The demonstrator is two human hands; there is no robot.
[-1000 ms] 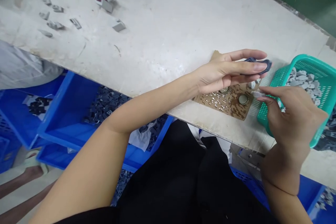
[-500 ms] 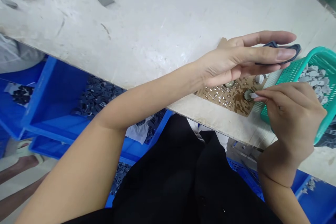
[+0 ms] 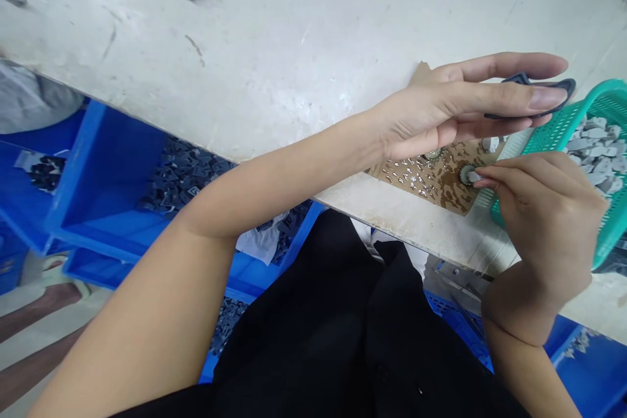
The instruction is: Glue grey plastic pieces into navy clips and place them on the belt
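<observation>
We note the left hand [image 3: 441, 121] pinching a dark flat plastic part [image 3: 543, 93] between its fingers, above the brown glue-spotted cardboard sheet [image 3: 431, 176] at the pale desk [image 3: 304, 46] front edge. The right hand [image 3: 543, 222], fingers pressed together, pinches a small grey piece [image 3: 473, 177] onto a round cap [image 3: 464, 173], just beside the green mesh basket [image 3: 568, 134]. The desk lies open to the left.

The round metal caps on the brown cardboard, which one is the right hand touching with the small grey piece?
The nearer round metal cap, by the teal mesh basket; the right hand presses a small grey piece against it. The other cap sits under the left hand.
</observation>
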